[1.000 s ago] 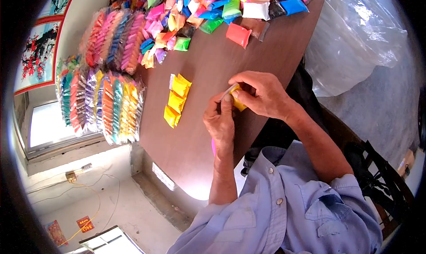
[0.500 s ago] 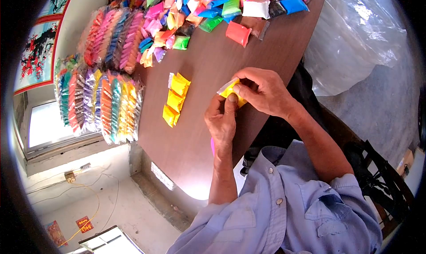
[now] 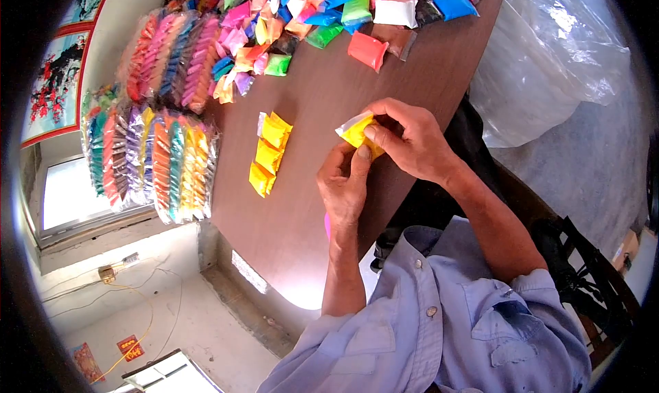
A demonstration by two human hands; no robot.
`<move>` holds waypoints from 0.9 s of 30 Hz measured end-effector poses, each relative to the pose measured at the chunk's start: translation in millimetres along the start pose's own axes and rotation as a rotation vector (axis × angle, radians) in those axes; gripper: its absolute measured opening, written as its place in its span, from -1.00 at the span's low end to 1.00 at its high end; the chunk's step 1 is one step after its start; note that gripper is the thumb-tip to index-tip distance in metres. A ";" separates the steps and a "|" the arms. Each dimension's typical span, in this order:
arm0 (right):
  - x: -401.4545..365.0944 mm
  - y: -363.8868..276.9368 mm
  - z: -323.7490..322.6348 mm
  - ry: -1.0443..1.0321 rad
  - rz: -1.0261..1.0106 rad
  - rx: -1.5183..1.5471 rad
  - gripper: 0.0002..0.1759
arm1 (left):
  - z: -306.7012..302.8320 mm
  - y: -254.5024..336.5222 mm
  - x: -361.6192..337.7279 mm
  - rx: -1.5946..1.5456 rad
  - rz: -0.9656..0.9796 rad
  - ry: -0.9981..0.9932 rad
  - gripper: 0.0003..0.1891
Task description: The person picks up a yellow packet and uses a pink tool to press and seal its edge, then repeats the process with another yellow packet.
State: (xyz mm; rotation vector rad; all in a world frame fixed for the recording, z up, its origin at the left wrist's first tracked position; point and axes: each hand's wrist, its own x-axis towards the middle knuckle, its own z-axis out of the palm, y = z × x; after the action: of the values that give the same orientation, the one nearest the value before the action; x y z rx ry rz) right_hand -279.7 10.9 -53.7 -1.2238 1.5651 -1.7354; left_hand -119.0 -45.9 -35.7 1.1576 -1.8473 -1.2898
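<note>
A small yellow packet with a clear, whitish end is pinched between my two hands above the brown table. My right hand grips its far side with thumb and bent fingers. From the near side, my left hand holds the lower edge, its thumb raised against the packet. To the left of my hands, several yellow packets lie on the table in a short overlapping row. What is inside the held packet cannot be made out beyond its yellow colour.
Loose packets of many colours are heaped at the table's far end, with a red packet nearest me. Long clear bags of packets stand along the left edge. A large clear plastic bag hangs at the right, near a dark chair.
The held packet has turned slightly, and more of its yellow face shows between my hands. My fingers have shifted a little on it. The row of yellow packets lies as before.
</note>
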 end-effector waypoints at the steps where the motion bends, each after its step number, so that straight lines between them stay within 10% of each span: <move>1: -0.5 0.7 0.7 0.040 -0.004 0.028 -0.78 | -0.4 0.3 0.2 -0.001 -0.001 0.000 -0.73; 27: 2.8 -5.1 -0.3 -0.036 -0.035 -0.103 -0.72 | -1.4 -12.8 0.4 0.054 0.108 0.040 -0.75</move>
State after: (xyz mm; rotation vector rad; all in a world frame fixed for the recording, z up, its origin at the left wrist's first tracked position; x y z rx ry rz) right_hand -280.3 9.7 -48.0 -1.3325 1.6388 -1.6631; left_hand -114.0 -48.7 -47.2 1.0880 -1.8989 -1.1549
